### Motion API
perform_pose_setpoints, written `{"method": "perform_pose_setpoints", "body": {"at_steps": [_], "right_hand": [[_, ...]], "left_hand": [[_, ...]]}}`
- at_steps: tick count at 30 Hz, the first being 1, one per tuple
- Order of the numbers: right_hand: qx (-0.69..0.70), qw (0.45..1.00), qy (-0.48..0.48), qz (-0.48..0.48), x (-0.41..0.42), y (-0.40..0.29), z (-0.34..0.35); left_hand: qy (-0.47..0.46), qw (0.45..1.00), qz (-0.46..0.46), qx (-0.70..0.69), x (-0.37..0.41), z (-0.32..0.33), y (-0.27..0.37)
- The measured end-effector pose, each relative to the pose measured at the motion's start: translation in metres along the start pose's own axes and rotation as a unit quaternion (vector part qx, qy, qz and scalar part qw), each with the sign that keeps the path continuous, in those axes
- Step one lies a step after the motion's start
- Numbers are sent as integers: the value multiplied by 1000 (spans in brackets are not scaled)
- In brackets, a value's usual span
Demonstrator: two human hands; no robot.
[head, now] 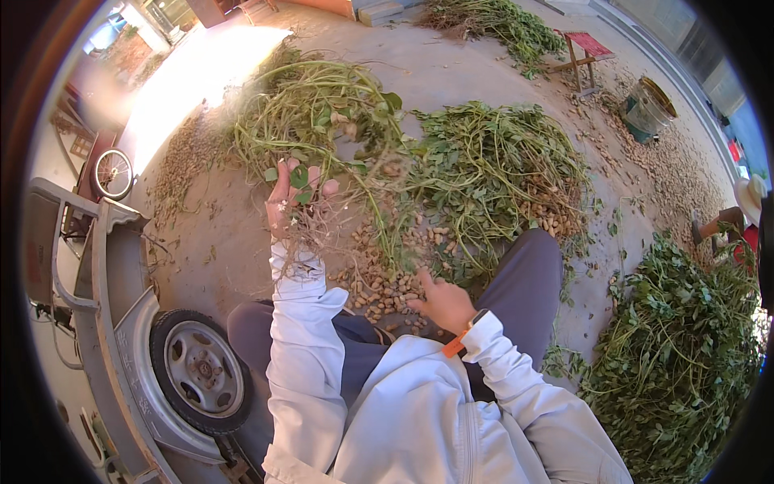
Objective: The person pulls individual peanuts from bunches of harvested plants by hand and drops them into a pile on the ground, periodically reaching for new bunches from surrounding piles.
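Note:
My left hand (279, 199) is raised in front of me, its fingers around the base of an uprooted peanut plant. Thin pale roots (311, 233) hang over my wrist, while leafy green stems (320, 142) spread beyond the fingers. My right hand (444, 305) is low, just above a heap of loose peanuts in their shells (381, 293). Its index finger and thumb are apart, and I see nothing between them. Between my knees, the heap lies partly under drooping stems. Close beyond my right knee is a pile of peanut plants (484, 175) with pods attached (553, 212).
On my left stands a vehicle with a wheel (202, 369). More plants lie at right (677, 363) and at the far side (502, 27). A folding stool (586, 51), a bucket (650, 109) and spread peanuts (683, 169) are at far right. Part of another person (750, 209) shows at the right rim.

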State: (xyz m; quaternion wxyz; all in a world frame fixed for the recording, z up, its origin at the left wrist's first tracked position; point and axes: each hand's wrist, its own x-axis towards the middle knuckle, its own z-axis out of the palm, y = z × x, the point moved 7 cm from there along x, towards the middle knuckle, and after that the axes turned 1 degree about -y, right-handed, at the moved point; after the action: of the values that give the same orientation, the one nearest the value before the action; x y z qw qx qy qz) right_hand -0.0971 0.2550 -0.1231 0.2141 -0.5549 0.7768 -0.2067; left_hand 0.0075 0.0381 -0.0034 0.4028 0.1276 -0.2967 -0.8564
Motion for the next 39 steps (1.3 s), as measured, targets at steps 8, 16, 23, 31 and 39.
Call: {"method": "perform_pose_setpoints", "body": {"at_steps": [8,16,23,31,39], "right_hand": [[517,839,170,-17,29,-8,-117],[477,875,70,-35,73,-15,-116],[452,890,-55,-19,77,-19,-78],[527,844,-95,41,82,-17,-36],[396,918,13,-28,85,15,-57]], "left_hand": [[-67,998,-8,-17,-12,15,-4],[-64,997,-26,-28,-24,39,-25],[5,997,-66,-38,-33,40,-39],[-33,994,-94,-44,-40,49,-56],[47,992,-113,-10,-35,34,-63]]}}
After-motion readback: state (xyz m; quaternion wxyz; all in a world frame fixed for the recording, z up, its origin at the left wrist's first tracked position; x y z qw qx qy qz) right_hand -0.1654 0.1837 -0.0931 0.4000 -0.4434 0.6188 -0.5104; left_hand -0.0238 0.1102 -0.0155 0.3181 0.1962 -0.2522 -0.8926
